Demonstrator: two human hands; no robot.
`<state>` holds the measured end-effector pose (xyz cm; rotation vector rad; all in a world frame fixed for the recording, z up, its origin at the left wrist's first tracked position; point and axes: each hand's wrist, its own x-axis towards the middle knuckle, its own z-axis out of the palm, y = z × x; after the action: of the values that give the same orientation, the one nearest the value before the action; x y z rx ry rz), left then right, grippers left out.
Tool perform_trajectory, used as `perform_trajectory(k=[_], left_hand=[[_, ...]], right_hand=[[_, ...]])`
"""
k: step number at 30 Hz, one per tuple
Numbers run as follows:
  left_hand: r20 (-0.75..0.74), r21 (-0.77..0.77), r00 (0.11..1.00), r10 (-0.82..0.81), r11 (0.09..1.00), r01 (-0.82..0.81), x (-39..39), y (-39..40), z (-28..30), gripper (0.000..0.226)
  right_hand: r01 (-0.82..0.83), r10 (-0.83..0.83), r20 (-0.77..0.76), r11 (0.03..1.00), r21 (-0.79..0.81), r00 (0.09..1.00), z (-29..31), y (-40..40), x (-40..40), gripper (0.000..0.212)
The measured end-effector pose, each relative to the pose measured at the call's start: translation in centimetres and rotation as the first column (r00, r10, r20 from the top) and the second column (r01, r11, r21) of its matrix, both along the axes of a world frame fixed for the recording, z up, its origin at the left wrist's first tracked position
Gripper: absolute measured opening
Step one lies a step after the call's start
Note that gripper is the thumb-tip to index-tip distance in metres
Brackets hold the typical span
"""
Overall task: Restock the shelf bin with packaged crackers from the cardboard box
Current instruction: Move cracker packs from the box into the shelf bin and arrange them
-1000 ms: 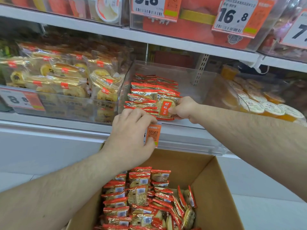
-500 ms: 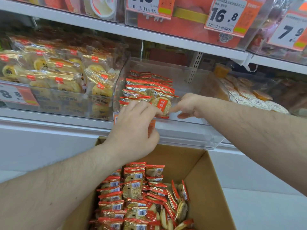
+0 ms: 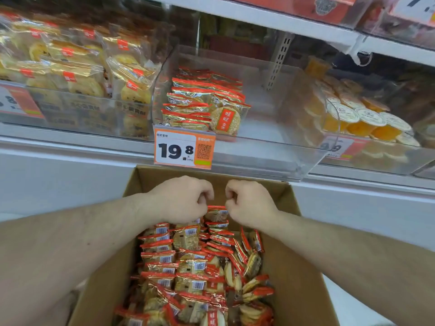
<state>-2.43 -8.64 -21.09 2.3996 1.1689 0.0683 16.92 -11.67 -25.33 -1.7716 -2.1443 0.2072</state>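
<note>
Cardboard box sits open below the shelf, brown, flaps out of sight, filled with small cracker packs: clear wrap with red-orange sealed ends, barcode stickers facing up, round pale crackers inside. Packs on the left side lie in rough overlapping rows; those on the right stand on edge or lie jumbled. Bare cardboard wall shows on the right and far side. Shelf bin above the box is clear plastic, partly filled: stacked crackers heaped at its left side, one pack face-out showing a red label, right portion of the bin bare.
</note>
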Motion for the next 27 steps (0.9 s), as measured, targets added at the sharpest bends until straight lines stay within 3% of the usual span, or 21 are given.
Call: perform_trajectory(k=[3, 6, 9, 12, 15, 19, 21, 25, 27], left_hand=[[-0.102, -0.106, 0.995, -0.005, 0.994, -0.006, -0.3, 0.3, -1.2, 0.025], [-0.177, -0.211, 0.984, -0.034, 0.978, -0.004, -0.7, 0.6, -2.2, 0.024], [-0.198, -0.288, 0.98, -0.023, 0.957, -0.036, -1.1, 1.1, -2.5, 0.019], [-0.176, -0.336, 0.984, 0.031, 0.937, -0.09, -1.3, 1.4, -2.5, 0.017], [-0.183, -0.362, 0.98, 0.081, 0.921, -0.144, -1.3, 1.7, -2.7, 0.018], [-0.164, -0.443, 0.97, 0.177, 0.866, -0.233, -1.4, 1.8, -3.1, 0.011], [-0.138, -0.567, 0.937, 0.322, 0.749, -0.341, -1.3, 1.5, -2.9, 0.018], [-0.168, -0.845, 0.754, 0.635, 0.301, -0.442, -0.7, 0.9, -2.3, 0.056], [-0.153, -0.881, 0.72, 0.677, 0.236, -0.41, -0.3, 0.9, -2.0, 0.038]], right_hand=[[0.245, -0.222, 0.104, 0.848, -0.47, 0.969, -6.0, 1.5, 1.2, 0.025], [0.39, -0.478, 0.022, 0.687, -0.613, 0.878, -10.7, 2.3, 1.1, 0.052], [0.45, -0.607, -0.078, 0.663, -0.599, 0.791, -13.8, 2.7, 0.3, 0.057], [0.497, -0.584, -0.019, 0.707, -0.504, 0.811, -15.0, 2.8, 0.0, 0.027], [0.419, -0.448, 0.035, 0.8, -0.429, 0.893, -14.5, 2.4, 0.6, 0.008], [0.244, -0.245, 0.044, 0.901, -0.358, 0.969, -11.5, 1.0, 1.3, 0.007], [0.137, -0.142, -0.001, 0.956, -0.258, 0.99, -9.8, -0.6, 1.6, 0.006], [-0.187, 0.195, -0.2, 0.98, 0.063, 0.96, -5.5, -4.1, 0.1, 0.008], [-0.259, 0.3, -0.261, 0.949, 0.18, 0.918, -4.4, -4.8, -1.3, 0.01]])
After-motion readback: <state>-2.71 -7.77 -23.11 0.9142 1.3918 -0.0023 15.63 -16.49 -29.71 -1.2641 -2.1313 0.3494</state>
